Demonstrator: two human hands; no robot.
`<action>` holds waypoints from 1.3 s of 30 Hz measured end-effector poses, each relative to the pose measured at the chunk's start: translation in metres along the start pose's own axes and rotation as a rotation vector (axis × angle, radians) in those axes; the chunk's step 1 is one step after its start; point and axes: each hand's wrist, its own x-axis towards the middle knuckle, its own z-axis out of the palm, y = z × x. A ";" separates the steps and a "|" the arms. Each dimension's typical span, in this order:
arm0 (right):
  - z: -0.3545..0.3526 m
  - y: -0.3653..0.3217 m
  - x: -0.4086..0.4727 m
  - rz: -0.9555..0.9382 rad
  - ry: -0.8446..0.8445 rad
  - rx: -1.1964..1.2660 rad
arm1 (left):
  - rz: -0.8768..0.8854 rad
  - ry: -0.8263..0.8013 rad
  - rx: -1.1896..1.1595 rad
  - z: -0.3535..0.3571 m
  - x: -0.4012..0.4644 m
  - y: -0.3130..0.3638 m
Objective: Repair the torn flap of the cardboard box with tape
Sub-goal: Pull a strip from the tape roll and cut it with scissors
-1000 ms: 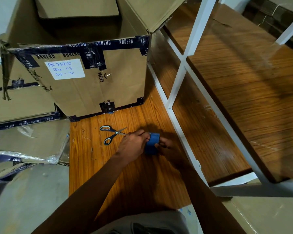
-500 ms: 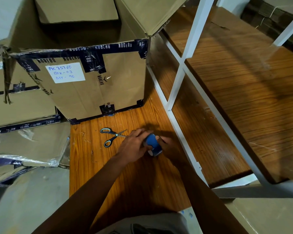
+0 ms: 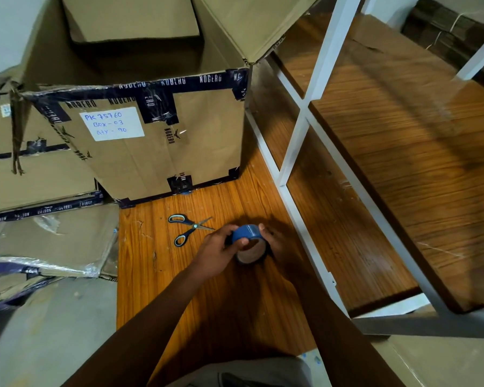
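A blue tape roll (image 3: 248,238) is held between both hands just above the wooden board (image 3: 227,300). My left hand (image 3: 220,251) grips its left side with the thumb on the blue band. My right hand (image 3: 274,241) wraps its right side, mostly in shadow. The open cardboard box (image 3: 162,152) stands behind, edged with dark printed tape and bearing a white handwritten label (image 3: 111,123). Its right flap (image 3: 259,20) stands up at the top. A torn strip of cardboard (image 3: 16,129) hangs at the box's left corner.
Scissors (image 3: 189,227) with blue-grey handles lie on the board left of my hands. Flattened cartons (image 3: 48,241) wrapped in plastic are stacked at left. A white metal shelf frame (image 3: 305,113) with wooden shelves (image 3: 403,152) stands at right.
The tape roll has been turned in my hands so its hollow core now faces me, and both hands have lifted it slightly. The scissors and the box have stayed where they were.
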 end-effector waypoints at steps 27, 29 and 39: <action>0.024 -0.056 0.000 0.113 0.148 -0.132 | 0.393 0.100 0.165 -0.045 0.016 0.041; 0.025 -0.057 0.001 0.132 0.170 -0.131 | 0.407 0.111 0.186 -0.045 0.014 0.039; 0.031 -0.060 -0.002 0.180 0.222 -0.022 | 0.443 0.194 0.185 -0.041 0.003 0.037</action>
